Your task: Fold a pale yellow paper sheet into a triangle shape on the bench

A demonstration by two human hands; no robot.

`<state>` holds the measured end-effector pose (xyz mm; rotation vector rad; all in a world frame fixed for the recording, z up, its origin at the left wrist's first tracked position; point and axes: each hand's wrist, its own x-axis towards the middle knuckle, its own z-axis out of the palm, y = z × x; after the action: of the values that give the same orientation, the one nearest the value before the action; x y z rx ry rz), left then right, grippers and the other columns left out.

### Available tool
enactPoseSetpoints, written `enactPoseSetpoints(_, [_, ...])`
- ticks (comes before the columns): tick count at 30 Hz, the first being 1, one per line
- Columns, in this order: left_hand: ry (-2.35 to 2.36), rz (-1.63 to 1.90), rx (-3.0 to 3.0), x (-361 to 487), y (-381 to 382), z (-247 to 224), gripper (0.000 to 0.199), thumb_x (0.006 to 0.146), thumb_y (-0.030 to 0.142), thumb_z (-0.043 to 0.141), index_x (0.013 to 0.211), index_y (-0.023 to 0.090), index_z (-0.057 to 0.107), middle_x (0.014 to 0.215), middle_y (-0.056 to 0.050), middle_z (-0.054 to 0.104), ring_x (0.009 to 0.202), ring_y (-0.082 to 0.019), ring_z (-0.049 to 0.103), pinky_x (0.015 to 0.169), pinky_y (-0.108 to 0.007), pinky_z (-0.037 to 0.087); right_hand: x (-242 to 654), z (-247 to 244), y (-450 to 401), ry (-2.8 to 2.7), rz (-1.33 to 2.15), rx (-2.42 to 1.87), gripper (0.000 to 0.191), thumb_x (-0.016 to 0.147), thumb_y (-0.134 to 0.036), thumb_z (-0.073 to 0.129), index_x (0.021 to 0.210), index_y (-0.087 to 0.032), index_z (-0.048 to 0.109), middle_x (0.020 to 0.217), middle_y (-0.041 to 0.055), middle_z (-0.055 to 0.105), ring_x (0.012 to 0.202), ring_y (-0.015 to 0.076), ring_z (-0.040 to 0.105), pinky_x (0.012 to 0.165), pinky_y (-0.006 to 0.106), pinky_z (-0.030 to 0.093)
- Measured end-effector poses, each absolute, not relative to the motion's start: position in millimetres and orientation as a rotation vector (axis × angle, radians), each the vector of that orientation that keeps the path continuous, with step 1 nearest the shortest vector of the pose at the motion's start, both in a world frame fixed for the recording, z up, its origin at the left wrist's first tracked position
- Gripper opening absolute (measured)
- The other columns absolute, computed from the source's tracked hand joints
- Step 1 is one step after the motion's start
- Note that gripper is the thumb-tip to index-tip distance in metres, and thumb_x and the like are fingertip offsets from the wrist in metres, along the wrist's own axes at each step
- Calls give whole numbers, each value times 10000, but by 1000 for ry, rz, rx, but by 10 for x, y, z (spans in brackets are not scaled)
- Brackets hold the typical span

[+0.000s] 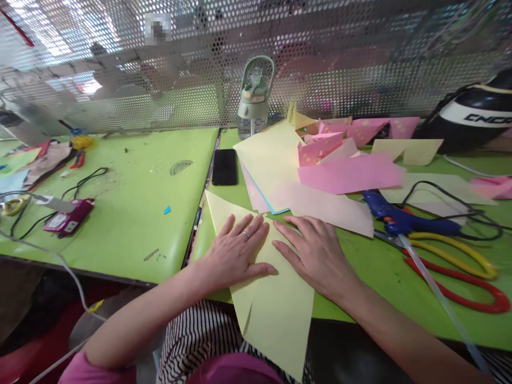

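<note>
A pale yellow sheet of paper [280, 314], with a folded part on its left, lies at the table's front edge and hangs over it toward my lap. My left hand [236, 250], a ring on one finger, rests flat on the sheet with its fingers spread. Beside it my right hand [316, 253] lies on the sheet's right side, fingers stretched out and apart. Neither hand grips anything. Just beyond my fingertips is a stack of pale yellow sheets [272, 160] with a blue edge showing below.
Pink paper pieces [352, 173], a blue glue gun [408, 216] and red-and-yellow scissors [456, 261] lie right. A phone [224, 167] and bottle [254, 104] stand beyond my hands. Left are a magenta power socket [70, 217] and cables. Perforated metal screen [180, 90] behind.
</note>
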<state>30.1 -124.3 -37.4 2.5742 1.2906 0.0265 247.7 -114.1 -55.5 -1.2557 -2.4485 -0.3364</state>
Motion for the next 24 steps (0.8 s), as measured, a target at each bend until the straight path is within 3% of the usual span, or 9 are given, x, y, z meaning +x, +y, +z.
enactPoseSetpoints(7, [1299,19,2573,306,-1226,-358,1051,844,848,107,1579,102,191,1664,-129,155,1541,-321,143,1240,-577,118,2451,-564,-1158,-2437,-479,-1230,462,1004,-475,455,1231,-151,694,1165,136,717,1025,309,601,836,434,406])
enactPoseSetpoints(12, [1302,25,2578,304,-1230,-372,1018,863,830,78,1583,120,193,1665,-120,142,1541,-318,144,1243,-560,112,2470,-592,-1172,-2383,-419,-1247,521,993,-485,477,1224,-57,663,1126,160,717,996,302,611,839,421,416])
enactPoseSetpoints(17, [1303,32,2569,301,-1236,-393,1011,875,825,91,1580,108,192,1666,-114,143,1541,-315,144,1242,-566,107,2495,-558,-1207,-2356,-431,-1221,390,989,-430,518,1079,-105,714,1055,120,745,949,283,636,828,413,403])
enactPoseSetpoints(24, [1325,30,2564,303,-1247,-382,984,895,805,94,1584,108,183,1667,-97,126,1544,-307,134,1247,-560,113,2474,-528,-1227,-2356,-425,-1199,353,992,-408,526,1057,-113,710,1010,103,763,916,257,653,794,403,382])
